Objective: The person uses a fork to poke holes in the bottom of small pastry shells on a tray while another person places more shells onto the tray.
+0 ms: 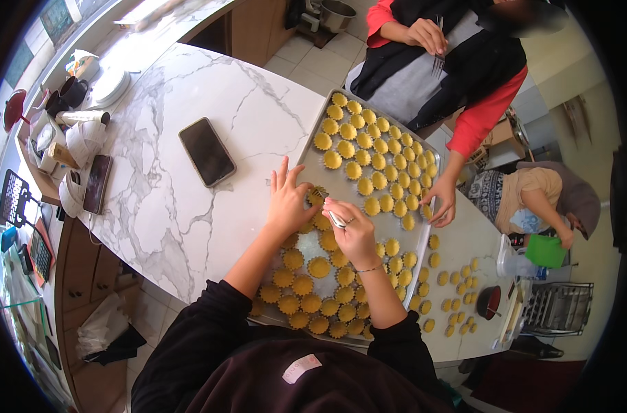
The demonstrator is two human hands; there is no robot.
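Phone [207,153] lies left of left hand [286,201]. Left hand: thumb and forefinger pinch a fluted tart shell [317,195], other fingers spread. Shell judged light, probably soft, easily dented or crumbled; best held lightly by its rim. Tray [306,244] beneath both hands. Right hand [357,239], just beside shell: closed round silver utensil [337,219]; tip unclear.

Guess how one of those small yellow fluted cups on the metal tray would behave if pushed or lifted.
The yellow cup is probably light, being small and hollow. Its matte yellow inside may be dough, so a fingertip could dent it. Low and upright on the tray, it would likely slide rather than tip.
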